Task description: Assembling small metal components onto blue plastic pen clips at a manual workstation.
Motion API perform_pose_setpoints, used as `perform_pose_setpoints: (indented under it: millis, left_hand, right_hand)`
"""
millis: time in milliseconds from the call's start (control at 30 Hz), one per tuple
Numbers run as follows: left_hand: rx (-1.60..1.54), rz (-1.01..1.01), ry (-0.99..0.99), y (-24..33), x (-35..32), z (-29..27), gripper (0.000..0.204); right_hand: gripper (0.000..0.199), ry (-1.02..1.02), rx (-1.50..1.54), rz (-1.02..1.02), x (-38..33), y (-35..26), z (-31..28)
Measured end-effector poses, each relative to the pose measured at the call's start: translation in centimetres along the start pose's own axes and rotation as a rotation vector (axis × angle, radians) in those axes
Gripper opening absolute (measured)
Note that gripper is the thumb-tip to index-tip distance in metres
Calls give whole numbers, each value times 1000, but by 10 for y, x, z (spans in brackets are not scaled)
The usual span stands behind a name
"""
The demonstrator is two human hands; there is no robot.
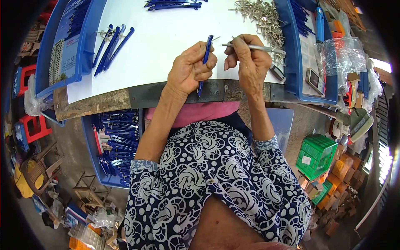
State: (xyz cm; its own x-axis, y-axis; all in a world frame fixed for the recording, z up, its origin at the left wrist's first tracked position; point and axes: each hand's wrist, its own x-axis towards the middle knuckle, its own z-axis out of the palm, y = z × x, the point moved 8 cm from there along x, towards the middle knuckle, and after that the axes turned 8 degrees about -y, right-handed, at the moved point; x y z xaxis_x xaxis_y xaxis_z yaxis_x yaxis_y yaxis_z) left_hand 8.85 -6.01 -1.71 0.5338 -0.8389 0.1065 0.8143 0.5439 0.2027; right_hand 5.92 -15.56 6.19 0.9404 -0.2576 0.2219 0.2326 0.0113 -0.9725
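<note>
My left hand (pixel 189 68) is closed around a slim blue plastic piece (pixel 207 50), held upright above the table's front edge. A thin metal pin sticks out near its top. In my right hand (pixel 252 60) is a slim silver pointed tool (pixel 263 48), gripped like a pen, its tip pointing left toward the blue piece but apart from it. Several blue pieces (pixel 111 46), some with metal bits on them, lie on the white tabletop (pixel 154 46) to the left. More blue pieces (pixel 174 5) lie at the far side. A pile of small metal parts (pixel 262 18) lies at the far right.
Blue trays (pixel 85 54) flank the work surface; the right one holds a mobile phone (pixel 314 80) and a blue-handled tool (pixel 319 24). A dark oval object (pixel 277 73) lies beside my right hand. Below the table edge, a blue bin (pixel 93 137) holds many blue pieces.
</note>
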Motion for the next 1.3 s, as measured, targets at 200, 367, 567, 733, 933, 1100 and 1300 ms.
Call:
perform_pose_setpoints:
  millis: [200,367,567,733,933,1100,1300]
  left_hand:
    - [4,6,-23,0,0,1,19]
    - [31,1,-44,-1,0,1,18]
    - [21,-16,-15,-2,0,0,19]
    - [-12,-36,5,-4,0,0,20]
    - [-74,-76,0,-7,-1,2,21]
    - [-125,-114,-46,-10,1,3,21]
    - [-34,-81,5,-6,1,0,19]
  right_hand:
    - [18,-44,-14,35,-4,7,6]
    - [17,-64,-52,36,-4,10,11]
    - [16,-34,-74,36,-3,14,9]
    - [18,-66,-84,134,1,18,9]
    - [21,-79,79,227,7,33,3]
    - [20,-139,74,274,11,35,4]
    - [18,-197,-132,201,11,23,14]
